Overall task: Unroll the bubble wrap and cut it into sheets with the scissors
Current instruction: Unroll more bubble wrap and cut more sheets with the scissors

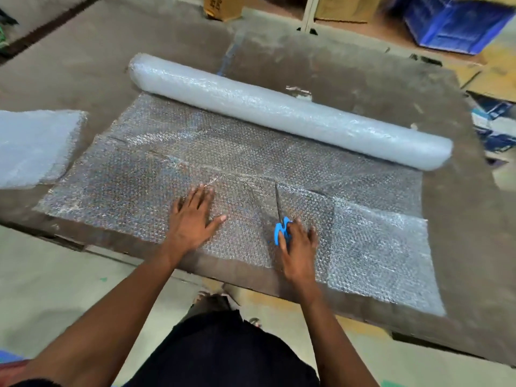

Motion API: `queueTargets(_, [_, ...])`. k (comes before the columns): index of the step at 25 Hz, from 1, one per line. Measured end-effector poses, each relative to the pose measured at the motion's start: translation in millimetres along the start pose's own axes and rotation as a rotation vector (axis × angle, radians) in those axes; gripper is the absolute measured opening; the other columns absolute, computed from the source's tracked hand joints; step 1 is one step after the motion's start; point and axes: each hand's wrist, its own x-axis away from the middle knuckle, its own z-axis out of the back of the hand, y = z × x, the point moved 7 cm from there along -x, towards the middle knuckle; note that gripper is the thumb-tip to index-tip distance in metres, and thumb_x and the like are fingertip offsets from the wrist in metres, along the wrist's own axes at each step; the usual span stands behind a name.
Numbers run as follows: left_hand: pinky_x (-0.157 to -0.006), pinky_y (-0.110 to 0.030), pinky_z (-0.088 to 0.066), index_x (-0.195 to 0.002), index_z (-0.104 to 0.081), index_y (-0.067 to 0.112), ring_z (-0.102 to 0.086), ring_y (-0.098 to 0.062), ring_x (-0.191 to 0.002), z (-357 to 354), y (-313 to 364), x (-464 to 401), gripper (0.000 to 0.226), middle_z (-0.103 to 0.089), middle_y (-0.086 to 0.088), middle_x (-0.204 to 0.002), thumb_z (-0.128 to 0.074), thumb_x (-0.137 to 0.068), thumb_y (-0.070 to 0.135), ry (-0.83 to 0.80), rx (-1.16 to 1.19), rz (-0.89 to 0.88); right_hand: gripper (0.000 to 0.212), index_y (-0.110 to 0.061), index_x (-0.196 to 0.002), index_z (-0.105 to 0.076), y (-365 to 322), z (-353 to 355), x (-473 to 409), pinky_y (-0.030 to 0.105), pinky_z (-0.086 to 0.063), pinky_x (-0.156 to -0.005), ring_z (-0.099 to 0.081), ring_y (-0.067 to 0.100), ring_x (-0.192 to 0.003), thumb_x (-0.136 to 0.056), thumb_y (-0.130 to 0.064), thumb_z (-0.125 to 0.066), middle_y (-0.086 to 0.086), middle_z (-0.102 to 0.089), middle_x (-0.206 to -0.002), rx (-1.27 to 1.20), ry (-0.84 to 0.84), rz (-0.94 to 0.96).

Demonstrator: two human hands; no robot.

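— Is she cutting already?

— Looks like it. The right hand (297, 248) is gripping the blue handles of the scissors (280, 219), fingers curled through them, and the blades are pointing away from the person toward the roll (287, 111). They are lying on the wrap (167, 174) near its front edge, and a slit seems to be running back from them to that edge.

— And the other hand?

— The left hand (192, 219) is lying flat on the wrap, fingers straight and spread, just to the left of the scissors. I would say it is pinning the sheet so it is not sliding or bunching while the blades are working.

— Where is the roll sitting?

— Beyond the scissors, across the far part of the desk (363, 68), with the unrolled length stretching from it to the near edge.

— Any sheets finished?

— A pale pile (33, 146) of wrap is resting well to the left of the roll, probably cut pieces.

— What is the room like?

— The desk is dark and scuffed. Behind the roll, cardboard boxes (220, 5) and a blue crate (452, 22) are standing on the floor.
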Motion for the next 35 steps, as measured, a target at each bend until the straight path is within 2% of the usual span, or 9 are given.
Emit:
queueTargets(5, [-0.13,-0.058,-0.012,-0.17,0.0,0.031,-0.002,-0.025,-0.164,1,-5,13,0.104,0.001,-0.002,-0.178,-0.01,-0.089,0.095,0.0,0.033,0.017,0.049,-0.011,-0.141,-0.059,13,2,23,0.046,-0.008,-0.133,-0.033,0.022,-0.157,-0.111,-0.045,-0.04,0.015,-0.051,-0.16,-0.067,-0.047,0.02])
queueTargets(8, [-0.13,-0.059,-0.007,-0.17,0.001,0.027,-0.001,-0.028,-0.164,8,12,18,0.103,0.005,-0.004,-0.178,-0.016,-0.092,0.093,0.022,0.054,0.019,0.036,-0.008,-0.14,-0.06,13,11,31,0.054,-0.013,-0.132,-0.015,-0.005,-0.149,-0.112,-0.03,-0.051,0.014,-0.052,-0.159,-0.134,-0.007,0.019])
queueTargets(11, [-0.131,-0.056,-0.007,-0.17,-0.001,0.024,-0.002,-0.025,-0.163,10,62,23,0.094,0.007,-0.003,-0.177,-0.02,-0.099,0.084,0.056,0.075,-0.086,0.034,-0.012,-0.139,-0.059,18,18,30,0.044,-0.006,-0.134,-0.04,0.016,-0.152,-0.112,-0.03,-0.05,0.012,-0.059,-0.152,-0.111,0.044,-0.006])
queueTargets(13, [-0.132,-0.052,-0.007,-0.169,0.002,0.028,0.001,-0.021,-0.163,5,107,30,0.086,0.011,0.001,-0.177,-0.025,-0.103,0.076,0.056,0.107,-0.176,0.037,-0.014,-0.14,-0.058,33,25,31,0.037,0.0,-0.133,-0.044,0.02,-0.152,-0.112,-0.034,-0.047,0.011,-0.059,-0.152,-0.061,0.083,-0.051])
queueTargets(18, [-0.132,-0.054,-0.006,-0.168,0.005,0.038,0.008,-0.018,-0.163,-18,189,45,0.078,0.009,0.004,-0.177,-0.025,-0.105,0.074,0.004,0.106,-0.373,0.04,-0.01,-0.142,-0.059,83,58,25,0.045,-0.018,-0.132,-0.046,0.029,-0.15,-0.112,-0.034,-0.047,0.018,-0.06,-0.151,0.08,0.205,-0.124])
queueTargets(23, [-0.131,-0.058,-0.004,-0.167,0.011,0.039,0.011,-0.023,-0.163,-40,192,47,0.083,0.013,0.0,-0.176,-0.013,-0.1,0.083,-0.056,0.0,-0.421,0.035,-0.015,-0.137,-0.057,122,70,31,0.052,-0.038,-0.119,-0.06,0.031,-0.129,-0.11,-0.036,-0.046,0.012,-0.066,-0.134,0.107,0.219,-0.174])
queueTargets(31, [-0.128,-0.05,0.006,-0.168,0.006,0.036,0.009,-0.019,-0.162,-30,201,54,0.084,0.013,0.0,-0.176,-0.017,-0.101,0.082,-0.016,0.008,-0.444,0.038,-0.013,-0.138,-0.058,121,78,54,0.05,-0.033,-0.124,-0.056,0.03,-0.139,-0.11,-0.036,-0.046,0.015,-0.065,-0.142,0.123,0.231,-0.152])
queueTargets(33, [-0.128,-0.05,0.004,-0.169,0.003,0.036,0.005,-0.017,-0.162,-28,215,61,0.082,0.011,0.003,-0.177,-0.022,-0.103,0.078,-0.01,0.038,-0.5,0.039,-0.014,-0.137,-0.059,115,89,57,0.049,-0.031,-0.121,-0.058,0.018,-0.133,-0.11,-0.037,-0.044,0.011,-0.067,-0.138,0.073,0.27,-0.139])
queueTargets(35, [-0.13,-0.054,-0.007,-0.169,-0.007,0.036,-0.009,-0.018,-0.161,-28,234,71,0.08,-0.002,0.004,-0.178,-0.033,-0.104,0.074,-0.015,0.087,-0.595,0.03,-0.017,-0.132,-0.061,104,102,67,0.041,-0.039,-0.106,-0.054,-0.008,-0.109,-0.11,-0.034,-0.05,0.0,-0.07,-0.12,-0.085,0.312,-0.185])
